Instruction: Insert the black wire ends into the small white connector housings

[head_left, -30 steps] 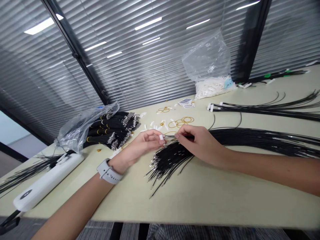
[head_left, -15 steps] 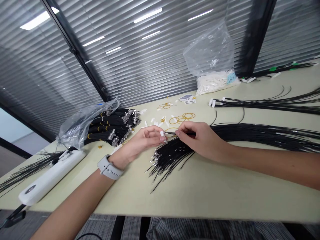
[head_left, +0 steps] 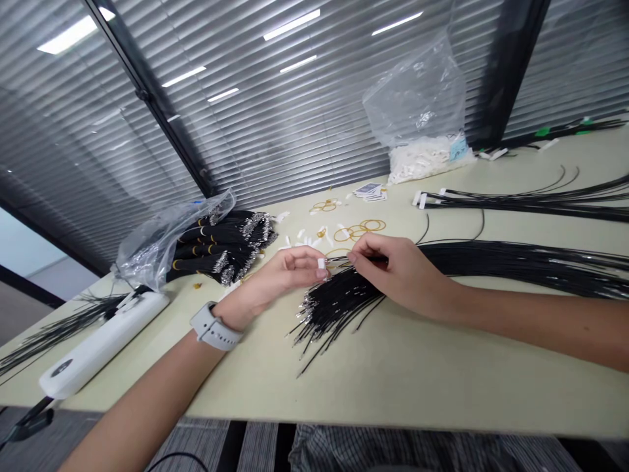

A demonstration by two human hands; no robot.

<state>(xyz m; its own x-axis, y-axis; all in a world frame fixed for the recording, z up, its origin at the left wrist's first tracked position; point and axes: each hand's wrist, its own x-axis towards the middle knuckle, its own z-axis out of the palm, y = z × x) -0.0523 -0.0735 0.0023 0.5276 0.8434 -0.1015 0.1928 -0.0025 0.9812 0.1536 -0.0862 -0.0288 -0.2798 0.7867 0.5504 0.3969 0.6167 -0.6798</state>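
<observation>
Between the thumb and fingers of my left hand (head_left: 299, 267) is a small white plastic connector (head_left: 322, 264). My right hand (head_left: 378, 262), fingertips pinched, is just to the right and grips a thin black wire, mostly hidden by the fingers. Whether the wire's end sits inside the connector cannot be made out. Beneath both hands lies a thick bundle of black wires (head_left: 339, 301), its metal-tipped ends fanned out to the left. The same bundle runs on under my right wrist toward the right edge.
Yellow rubber bands (head_left: 361, 229) and loose white connectors lie behind my hands. A clear bag of white connectors (head_left: 427, 157) stands at the back. Banded black wire bundles (head_left: 211, 246) lie left, near a white power strip (head_left: 105, 344). Wires with white connectors (head_left: 515, 202) lie right.
Both hands stay almost where they were, still close together. Less of the wire shows between the fingertips now. The whole view has shifted slightly.
</observation>
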